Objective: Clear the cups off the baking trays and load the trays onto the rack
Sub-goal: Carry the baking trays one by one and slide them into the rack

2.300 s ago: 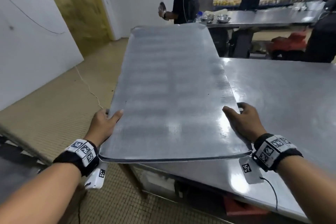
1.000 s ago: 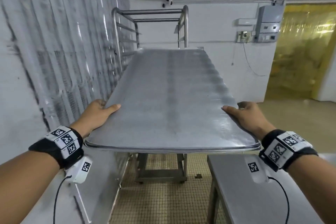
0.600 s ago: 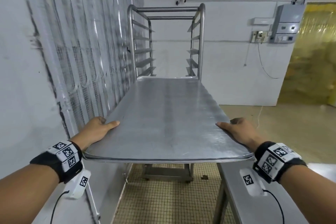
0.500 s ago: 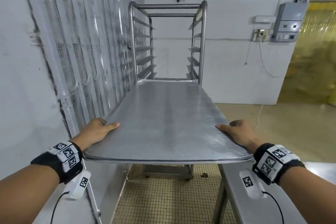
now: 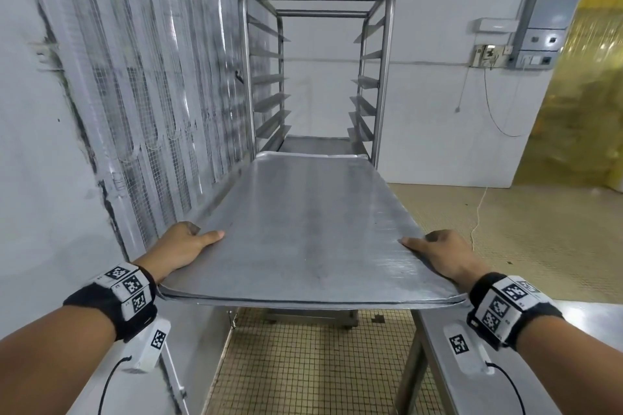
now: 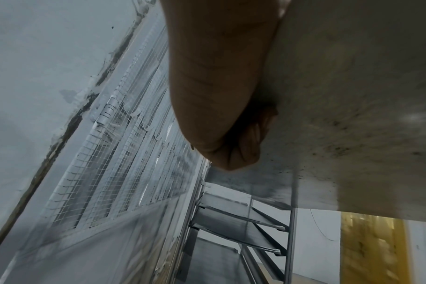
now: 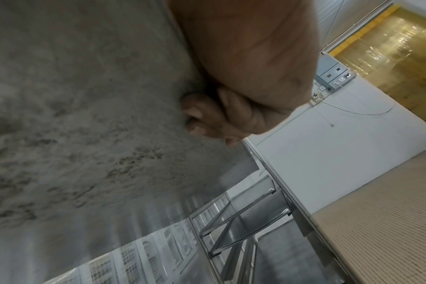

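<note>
I carry a large bare metal baking tray [image 5: 310, 232] level in front of me, with no cups on it. My left hand [image 5: 183, 248] grips its near left edge, thumb on top and fingers [image 6: 241, 146] curled beneath the stained underside [image 6: 353, 96]. My right hand [image 5: 438, 251] grips the near right edge the same way, fingers [image 7: 207, 117] curled under the tray's underside [image 7: 85, 115]. The tray's far end stands at the open front of the tall steel rack [image 5: 317, 77], whose side runners are bare. Another tray [image 5: 315, 145] lies in the rack just beyond.
A wall with mesh-covered windows [image 5: 151, 77] runs close on the left. A steel table [image 5: 505, 364] corner stands at the lower right. Tiled floor [image 5: 522, 229] stretches right toward a yellow strip curtain [image 5: 586, 94]. The rack's lower runners [image 6: 243, 230] and rack frame [image 7: 243, 221] show beneath the tray.
I turned from the table to face the rack and walked toward it. The tray's far end has come up to the rack's front. Both hands keep the same grip.
</note>
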